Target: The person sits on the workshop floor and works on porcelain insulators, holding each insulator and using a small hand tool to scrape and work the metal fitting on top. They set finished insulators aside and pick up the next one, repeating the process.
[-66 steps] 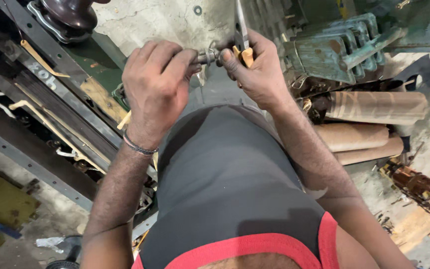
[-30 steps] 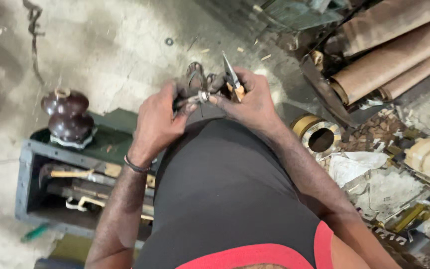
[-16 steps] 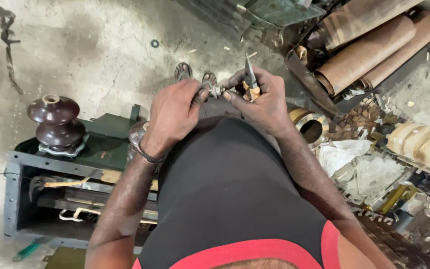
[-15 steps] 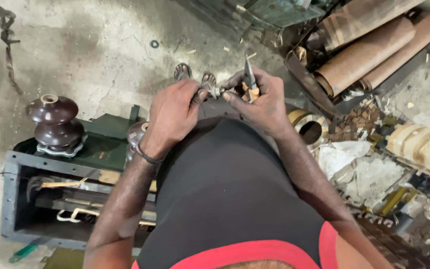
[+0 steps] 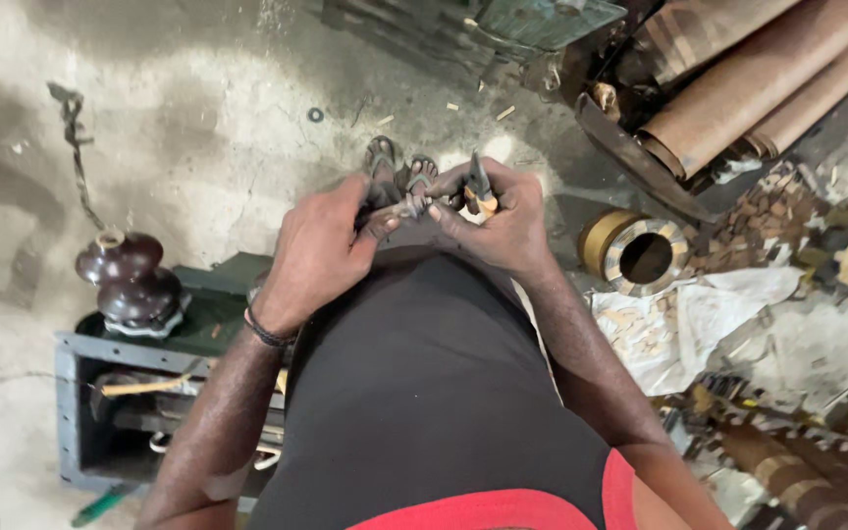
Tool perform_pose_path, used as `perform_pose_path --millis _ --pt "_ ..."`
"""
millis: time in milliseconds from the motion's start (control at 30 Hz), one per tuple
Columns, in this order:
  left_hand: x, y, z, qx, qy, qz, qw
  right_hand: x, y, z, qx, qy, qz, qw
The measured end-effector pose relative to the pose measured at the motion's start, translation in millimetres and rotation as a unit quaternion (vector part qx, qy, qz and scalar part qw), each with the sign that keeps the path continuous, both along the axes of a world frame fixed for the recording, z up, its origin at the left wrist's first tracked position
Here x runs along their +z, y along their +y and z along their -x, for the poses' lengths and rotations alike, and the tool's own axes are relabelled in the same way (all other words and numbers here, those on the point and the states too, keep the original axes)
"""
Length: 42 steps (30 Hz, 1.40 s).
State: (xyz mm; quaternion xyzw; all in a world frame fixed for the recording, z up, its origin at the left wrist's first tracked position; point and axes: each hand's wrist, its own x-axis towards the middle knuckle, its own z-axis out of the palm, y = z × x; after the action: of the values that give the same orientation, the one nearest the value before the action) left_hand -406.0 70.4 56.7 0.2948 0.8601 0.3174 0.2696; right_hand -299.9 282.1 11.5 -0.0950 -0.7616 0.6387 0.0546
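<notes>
Between the two hands, just above the waist, sits a small dark metal part [image 5: 406,206]. The left hand [image 5: 321,250] pinches it with thumb and forefinger, grip clenched on it. The right hand [image 5: 503,221] is closed around a slim pointed hand tool with a yellow-orange handle [image 5: 480,191], its tip standing upward beside the part (whether the tip touches the part I cannot tell).

The likeliest trouble is a slip: the part is tiny and held only at the fingertips, so a hard push could drive the point into the left fingers or send the part down to the rough concrete floor [image 5: 198,118], directly over the sandalled feet [image 5: 399,167].

Left of the body stands a grey metal toolbox [image 5: 76,393] with a brown glazed ceramic insulator [image 5: 130,285] on top. To the right lie a round brass-coloured wound coil [image 5: 640,255], crumpled white paper [image 5: 699,324] and brown paper rolls [image 5: 738,98], crowding that side.
</notes>
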Motion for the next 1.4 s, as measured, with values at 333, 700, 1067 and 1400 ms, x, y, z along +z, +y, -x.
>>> perform_pose_path --millis 333,700,1067,1400 --pt "-11 -3 37 -0.082 0.029 -0.046 0.995 3 -25 5 -0.081 -0.041 0.019 0.996" --pt "-29 -30 52 -0.134 0.024 -0.114 0.984 8 -55 9 -0.095 -0.007 -0.016 0.995" --pt "-49 -55 31 -0.137 0.004 -0.114 0.984 19 -73 -16 -0.074 -0.038 -0.057 0.995" --pt "-52 -57 16 -0.118 -0.008 -0.075 0.99 18 -74 -21 -0.064 -0.03 -0.044 0.996"
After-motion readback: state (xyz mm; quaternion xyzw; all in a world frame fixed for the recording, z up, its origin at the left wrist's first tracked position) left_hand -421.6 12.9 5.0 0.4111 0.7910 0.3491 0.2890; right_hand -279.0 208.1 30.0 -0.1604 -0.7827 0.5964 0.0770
